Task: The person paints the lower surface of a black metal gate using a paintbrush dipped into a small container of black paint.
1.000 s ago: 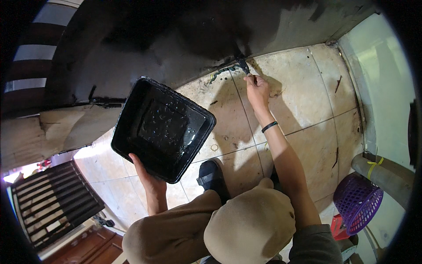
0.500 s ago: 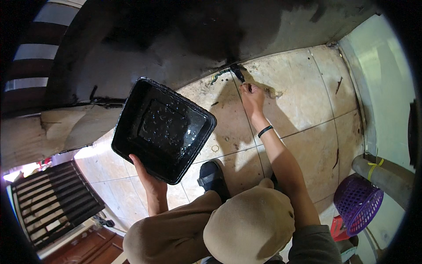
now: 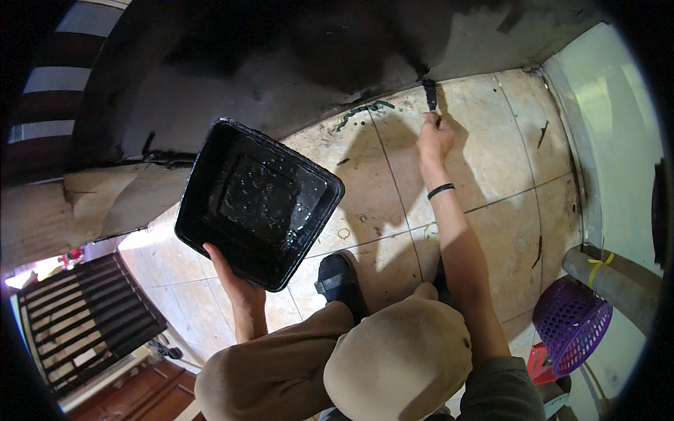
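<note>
1. Head view, toward nine o'clock from the centre: the left hand [image 3: 242, 291] holds a square black tray [image 3: 260, 207], its thumb over the near rim. The other fingers are hidden beneath, so how they press cannot be told. Shiny wet black liquid lies inside; its depth is hard to judge.

2. Head view, between one and two o'clock: the right hand [image 3: 435, 137] is closed around the handle of a brush [image 3: 430, 93], bristles pointing to twelve. Its grip covers most of the handle. The dark tip merges with a dark streak low on the wall [image 3: 477, 52], so exact contact is unclear. A black band [image 3: 441, 190] circles the wrist.

3. Head view, twelve o'clock: the wall's black coating and shadow blend, and its top is cut off. At its foot, a dark twisted strip [image 3: 361, 114] lies on the tiled floor [image 3: 491, 140]; its material cannot be made out.

4. Head view, six o'clock: two knees in tan trousers [image 3: 400, 358] hide much of the floor. One dark shoe [image 3: 339, 281] shows; the other is mostly covered.

5. Head view, four o'clock: a purple basket [image 3: 572, 326] partly hides a red object [image 3: 539, 365]. Above it, a grey pipe [image 3: 625, 284] runs into the dark rim.

6. Head view, eight o'clock: a black slatted rack [image 3: 91, 323] is bent by the lens.
</note>
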The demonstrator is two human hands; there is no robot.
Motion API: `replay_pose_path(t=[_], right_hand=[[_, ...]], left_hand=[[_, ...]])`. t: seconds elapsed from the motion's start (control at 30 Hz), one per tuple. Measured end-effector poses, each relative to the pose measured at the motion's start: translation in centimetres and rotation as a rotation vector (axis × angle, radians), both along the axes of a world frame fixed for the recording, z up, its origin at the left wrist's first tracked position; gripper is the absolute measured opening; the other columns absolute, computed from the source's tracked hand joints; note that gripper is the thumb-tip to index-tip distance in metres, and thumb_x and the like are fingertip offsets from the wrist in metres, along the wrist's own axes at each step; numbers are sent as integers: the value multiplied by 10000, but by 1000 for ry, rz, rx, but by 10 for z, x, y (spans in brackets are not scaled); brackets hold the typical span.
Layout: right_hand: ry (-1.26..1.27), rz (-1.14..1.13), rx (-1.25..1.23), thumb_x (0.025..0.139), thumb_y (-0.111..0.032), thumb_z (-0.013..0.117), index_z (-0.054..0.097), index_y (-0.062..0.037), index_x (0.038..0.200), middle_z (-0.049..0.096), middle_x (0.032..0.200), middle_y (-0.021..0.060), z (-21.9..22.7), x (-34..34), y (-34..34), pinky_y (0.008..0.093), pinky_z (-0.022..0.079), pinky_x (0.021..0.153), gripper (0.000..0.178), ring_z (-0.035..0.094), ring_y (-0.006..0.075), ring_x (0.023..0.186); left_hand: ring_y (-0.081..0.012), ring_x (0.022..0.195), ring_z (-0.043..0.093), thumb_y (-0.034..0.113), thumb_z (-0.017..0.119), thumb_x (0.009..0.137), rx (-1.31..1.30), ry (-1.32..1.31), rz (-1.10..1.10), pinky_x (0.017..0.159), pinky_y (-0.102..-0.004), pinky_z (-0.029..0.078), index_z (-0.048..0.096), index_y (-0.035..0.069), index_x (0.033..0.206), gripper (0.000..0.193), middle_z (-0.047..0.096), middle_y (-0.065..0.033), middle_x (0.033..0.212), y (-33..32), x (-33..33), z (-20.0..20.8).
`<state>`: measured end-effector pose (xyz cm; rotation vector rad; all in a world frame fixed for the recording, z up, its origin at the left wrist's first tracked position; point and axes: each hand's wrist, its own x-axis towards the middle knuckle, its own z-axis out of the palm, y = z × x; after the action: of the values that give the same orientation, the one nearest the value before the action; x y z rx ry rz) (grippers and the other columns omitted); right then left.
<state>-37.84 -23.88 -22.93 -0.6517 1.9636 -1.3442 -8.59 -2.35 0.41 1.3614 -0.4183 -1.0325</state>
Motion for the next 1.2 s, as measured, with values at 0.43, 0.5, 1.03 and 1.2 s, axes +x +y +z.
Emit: replay_pose_path(t=[0.43, 0.5, 1.03, 1.2], right_hand=[[65, 269, -165, 897, -283, 653, 705, 40, 819, 674, 719, 233, -25, 43, 5, 431, 481, 637, 337, 653, 356, 652], [-64, 271, -47, 889, -320, 656, 711, 30, 846, 685, 740, 230, -8, 33, 10, 422, 489, 650, 358, 667, 344, 680], [-334, 6, 127, 924, -281, 649, 725, 12, 862, 664, 664, 143, 19, -26, -5, 407, 477, 676, 309, 640, 243, 675], [-82, -130, 2, 937, -273, 608, 728, 19, 855, 671, 683, 151, 13, -34, -2, 409, 462, 654, 326, 623, 247, 648]], left_hand=[[-355, 1439, 368, 637, 482, 981, 15, -1, -1, 1174, -483, 350, 239, 73, 1583, 860, 308, -148, 1607, -2, -4, 2], [-356, 1442, 364, 639, 481, 981, 28, 5, 33, 1175, -486, 348, 238, 73, 1583, 862, 305, -150, 1608, 2, -1, 5], [-353, 1437, 373, 633, 468, 988, 2, -6, 11, 1175, -477, 354, 230, 91, 1589, 844, 304, -152, 1606, 0, -1, 4], [-354, 1447, 359, 634, 464, 989, 14, 2, 5, 1178, -477, 348, 213, 87, 1593, 852, 287, -154, 1614, -3, -5, 4]])
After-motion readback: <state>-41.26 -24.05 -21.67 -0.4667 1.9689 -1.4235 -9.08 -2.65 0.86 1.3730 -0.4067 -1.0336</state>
